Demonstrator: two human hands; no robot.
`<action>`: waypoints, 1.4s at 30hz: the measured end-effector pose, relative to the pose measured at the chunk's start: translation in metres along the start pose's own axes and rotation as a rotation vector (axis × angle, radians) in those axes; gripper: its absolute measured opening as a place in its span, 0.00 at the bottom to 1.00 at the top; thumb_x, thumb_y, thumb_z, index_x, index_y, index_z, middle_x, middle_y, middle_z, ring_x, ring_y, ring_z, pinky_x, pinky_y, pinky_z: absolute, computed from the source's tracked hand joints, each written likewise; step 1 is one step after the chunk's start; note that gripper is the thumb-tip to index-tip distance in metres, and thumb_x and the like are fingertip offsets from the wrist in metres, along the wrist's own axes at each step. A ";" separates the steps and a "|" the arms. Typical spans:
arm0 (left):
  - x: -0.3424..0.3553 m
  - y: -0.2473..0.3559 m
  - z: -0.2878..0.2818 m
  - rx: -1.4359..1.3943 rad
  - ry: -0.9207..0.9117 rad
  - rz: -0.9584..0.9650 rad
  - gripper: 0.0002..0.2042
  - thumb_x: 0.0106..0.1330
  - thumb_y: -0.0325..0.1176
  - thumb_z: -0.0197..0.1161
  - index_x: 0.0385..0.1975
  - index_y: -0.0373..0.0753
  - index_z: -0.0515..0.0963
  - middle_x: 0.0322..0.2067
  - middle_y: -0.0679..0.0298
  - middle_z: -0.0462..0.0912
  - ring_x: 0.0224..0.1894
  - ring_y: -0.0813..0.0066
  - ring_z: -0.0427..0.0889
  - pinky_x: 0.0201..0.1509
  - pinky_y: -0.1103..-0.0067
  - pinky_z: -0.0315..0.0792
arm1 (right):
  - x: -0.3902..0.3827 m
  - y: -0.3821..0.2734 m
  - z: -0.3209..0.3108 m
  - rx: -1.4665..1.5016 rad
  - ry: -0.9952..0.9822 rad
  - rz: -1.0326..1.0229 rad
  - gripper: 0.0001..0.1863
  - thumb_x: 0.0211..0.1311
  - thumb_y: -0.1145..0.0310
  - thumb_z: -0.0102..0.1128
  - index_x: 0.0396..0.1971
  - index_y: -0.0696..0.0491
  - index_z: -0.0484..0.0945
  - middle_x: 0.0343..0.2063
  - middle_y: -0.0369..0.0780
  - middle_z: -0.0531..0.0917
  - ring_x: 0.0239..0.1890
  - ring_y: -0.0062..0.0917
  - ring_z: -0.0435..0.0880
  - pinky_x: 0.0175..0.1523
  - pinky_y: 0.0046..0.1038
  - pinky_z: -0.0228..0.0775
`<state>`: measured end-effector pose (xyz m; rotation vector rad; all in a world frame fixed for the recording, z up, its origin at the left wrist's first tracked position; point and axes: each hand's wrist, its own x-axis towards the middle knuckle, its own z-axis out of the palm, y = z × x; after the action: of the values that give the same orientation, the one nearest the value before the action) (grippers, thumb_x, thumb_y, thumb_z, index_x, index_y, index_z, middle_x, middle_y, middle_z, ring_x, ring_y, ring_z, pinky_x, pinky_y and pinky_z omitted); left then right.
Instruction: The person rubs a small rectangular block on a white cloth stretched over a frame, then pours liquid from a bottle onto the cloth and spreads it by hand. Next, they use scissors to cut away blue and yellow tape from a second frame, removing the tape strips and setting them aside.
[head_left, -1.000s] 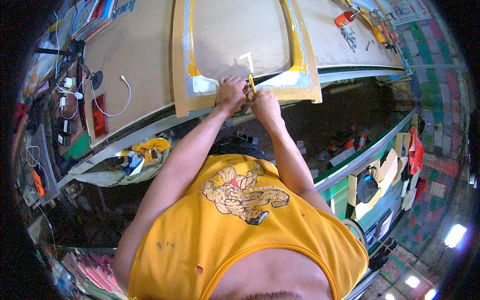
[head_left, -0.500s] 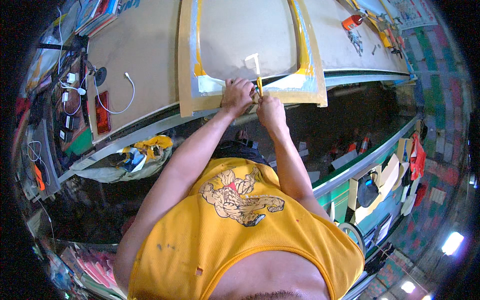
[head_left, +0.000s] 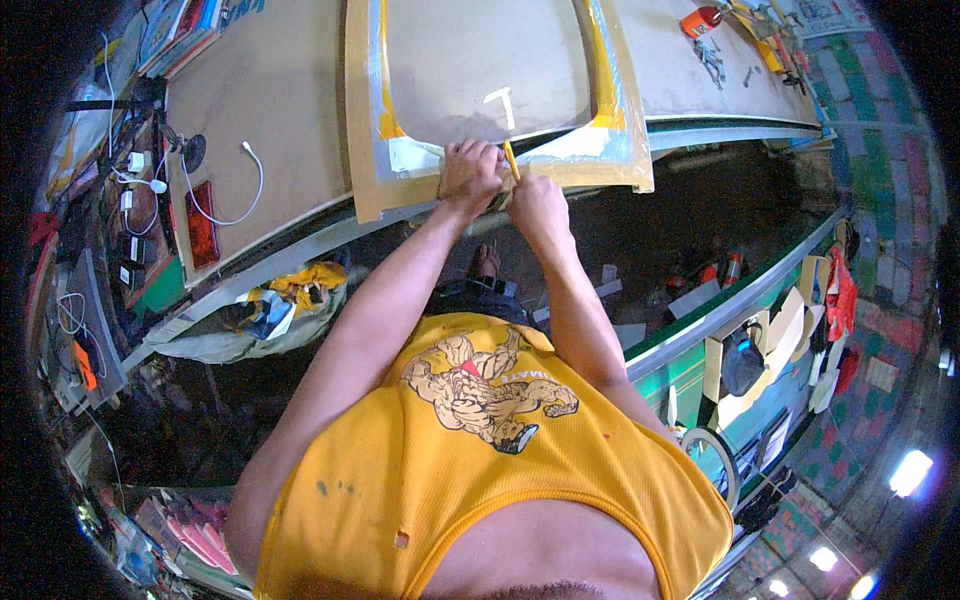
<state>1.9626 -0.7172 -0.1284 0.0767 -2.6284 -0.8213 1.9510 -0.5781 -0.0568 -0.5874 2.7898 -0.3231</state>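
Observation:
A frame (head_left: pixel 362 150) bordered in tan and silvery tape, with yellow patches along its inner edge, lies over the table's near side. At its near edge my left hand (head_left: pixel 471 180) is closed, fingers curled; what they grip is hidden. Close on its right, my right hand (head_left: pixel 540 206) is wrapped round a thin yellow stick-like tool (head_left: pixel 513 160), which points away from me. Its exact kind is too small to make out. Just beyond the tool's tip, a bent white strip (head_left: pixel 504 100) lies on the pale surface inside the frame.
Left on the table are a red phone-shaped object (head_left: pixel 203 225) and a white cable (head_left: pixel 257 180). A red-orange bottle (head_left: pixel 700 21) and metal pieces (head_left: pixel 710 60) lie far right. Below the table's left edge hangs a pale bag (head_left: pixel 245 335). Behind me at right runs a green-sided table (head_left: pixel 690 385).
Both hands stay at the frame's near edge. The yellow tool now slants more to the left, and my right hand has shifted slightly. The whole view has tilted a little.

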 end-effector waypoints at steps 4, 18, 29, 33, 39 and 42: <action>-0.005 -0.002 0.006 0.006 0.049 0.027 0.04 0.55 0.30 0.63 0.30 0.42 0.79 0.33 0.63 0.81 0.42 0.62 0.79 0.49 0.64 0.64 | -0.005 0.016 0.008 0.051 0.019 -0.051 0.08 0.55 0.70 0.59 0.27 0.58 0.83 0.27 0.53 0.85 0.33 0.46 0.87 0.38 0.45 0.81; -0.003 0.005 -0.002 -0.092 -0.067 0.014 0.03 0.57 0.26 0.62 0.29 0.42 0.77 0.33 0.63 0.80 0.44 0.61 0.78 0.49 0.63 0.63 | -0.054 0.054 -0.011 0.224 0.194 0.155 0.14 0.65 0.64 0.56 0.30 0.59 0.83 0.28 0.55 0.83 0.35 0.52 0.83 0.42 0.47 0.75; 0.003 0.008 0.004 -0.108 -0.085 -0.130 0.08 0.60 0.29 0.64 0.38 0.41 0.79 0.37 0.60 0.80 0.45 0.59 0.79 0.52 0.62 0.65 | -0.037 0.065 0.001 0.459 0.272 0.037 0.16 0.63 0.63 0.62 0.45 0.58 0.83 0.31 0.50 0.86 0.36 0.42 0.87 0.41 0.37 0.77; 0.001 0.008 0.007 -0.038 -0.090 -0.104 0.06 0.59 0.31 0.65 0.35 0.44 0.79 0.37 0.65 0.81 0.45 0.62 0.80 0.50 0.64 0.65 | -0.025 0.081 -0.021 0.389 0.198 0.028 0.19 0.58 0.62 0.66 0.47 0.56 0.83 0.43 0.51 0.84 0.45 0.44 0.85 0.49 0.37 0.76; 0.005 0.016 0.002 -0.107 -0.065 -0.164 0.05 0.57 0.32 0.67 0.31 0.44 0.78 0.34 0.66 0.81 0.42 0.63 0.80 0.48 0.65 0.64 | 0.051 0.149 -0.061 0.183 0.134 -0.032 0.15 0.57 0.56 0.66 0.35 0.53 0.87 0.31 0.51 0.86 0.35 0.46 0.86 0.41 0.42 0.79; 0.008 0.020 0.000 -0.075 -0.086 -0.183 0.05 0.57 0.31 0.67 0.31 0.43 0.78 0.33 0.65 0.81 0.42 0.62 0.81 0.49 0.65 0.65 | 0.121 0.180 -0.125 -0.053 0.232 0.022 0.17 0.57 0.55 0.64 0.37 0.53 0.86 0.34 0.53 0.85 0.38 0.48 0.85 0.45 0.45 0.78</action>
<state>1.9562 -0.7021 -0.1143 0.2704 -2.6973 -1.0037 1.7412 -0.4479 -0.0142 -0.5631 3.0334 -0.3328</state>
